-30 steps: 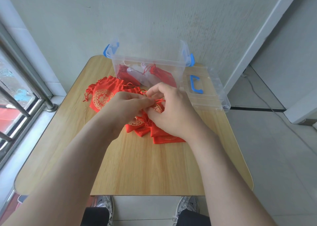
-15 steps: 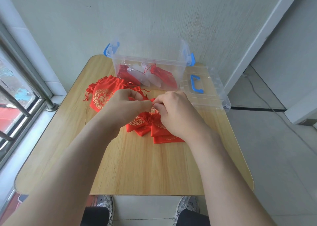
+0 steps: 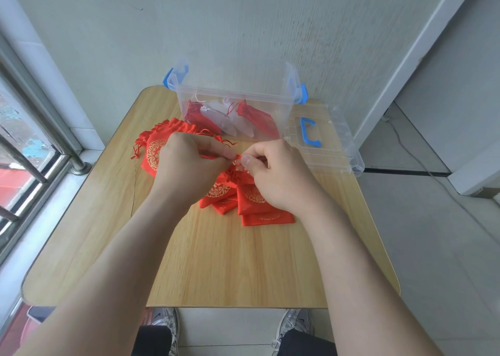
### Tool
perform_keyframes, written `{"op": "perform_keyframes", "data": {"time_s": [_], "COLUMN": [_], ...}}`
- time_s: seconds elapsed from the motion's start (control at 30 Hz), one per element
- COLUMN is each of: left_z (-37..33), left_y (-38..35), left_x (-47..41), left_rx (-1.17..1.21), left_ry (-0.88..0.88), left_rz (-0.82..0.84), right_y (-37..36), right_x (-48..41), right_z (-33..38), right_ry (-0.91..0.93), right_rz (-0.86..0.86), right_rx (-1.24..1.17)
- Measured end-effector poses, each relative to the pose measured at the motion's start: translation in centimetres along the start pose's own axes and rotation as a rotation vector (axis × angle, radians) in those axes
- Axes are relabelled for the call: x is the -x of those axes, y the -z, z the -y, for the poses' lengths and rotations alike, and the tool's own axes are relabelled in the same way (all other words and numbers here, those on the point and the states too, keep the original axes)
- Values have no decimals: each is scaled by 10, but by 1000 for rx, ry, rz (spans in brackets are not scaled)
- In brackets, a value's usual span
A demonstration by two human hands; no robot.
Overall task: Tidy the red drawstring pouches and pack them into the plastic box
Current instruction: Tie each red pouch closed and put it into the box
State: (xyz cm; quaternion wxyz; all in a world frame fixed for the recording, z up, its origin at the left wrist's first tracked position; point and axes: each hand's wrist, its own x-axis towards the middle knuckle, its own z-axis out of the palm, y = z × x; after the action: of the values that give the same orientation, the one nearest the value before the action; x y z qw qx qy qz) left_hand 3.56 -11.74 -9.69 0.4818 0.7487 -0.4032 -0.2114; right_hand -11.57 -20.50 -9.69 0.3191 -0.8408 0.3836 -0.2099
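Note:
Several small red pouches with gold print [image 3: 251, 197] lie in a heap at the middle of the wooden table [image 3: 216, 261]. My left hand [image 3: 186, 166] and my right hand [image 3: 278, 177] meet above the heap, each pinching the red drawstring [image 3: 237, 160] of the top pouch between thumb and forefinger. A larger red pouch [image 3: 157, 150] lies to the left, partly under my left hand. The clear plastic box [image 3: 235, 98] with blue latches stands at the table's far edge and holds red and white pouches [image 3: 257, 120].
The box's clear lid with a blue handle [image 3: 311, 135] lies flat to the right of the box. A wall stands right behind the table. A window with metal bars [image 3: 29, 160] runs along the left. My shoes show under the near table edge.
Both hands have moved slightly apart, and the drawstring now stretches between their fingertips. The pouch's neck has gathered tighter below them.

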Motion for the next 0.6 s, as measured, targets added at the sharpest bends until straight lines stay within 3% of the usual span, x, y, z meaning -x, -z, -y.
{"op": "perform_keyframes", "data": {"time_s": [0.4, 0.6], "left_z": [-5, -11], "left_y": [-3, -4], "left_x": [3, -1], "left_rx": [-50, 74], "left_ry": [-66, 115], "left_rz": [158, 79], "right_y": [-2, -3], "right_x": [-6, -7], "right_z": [-6, -11], "right_ry": [-103, -95], "right_rz": [-94, -119], "right_rx": [-158, -154]}}
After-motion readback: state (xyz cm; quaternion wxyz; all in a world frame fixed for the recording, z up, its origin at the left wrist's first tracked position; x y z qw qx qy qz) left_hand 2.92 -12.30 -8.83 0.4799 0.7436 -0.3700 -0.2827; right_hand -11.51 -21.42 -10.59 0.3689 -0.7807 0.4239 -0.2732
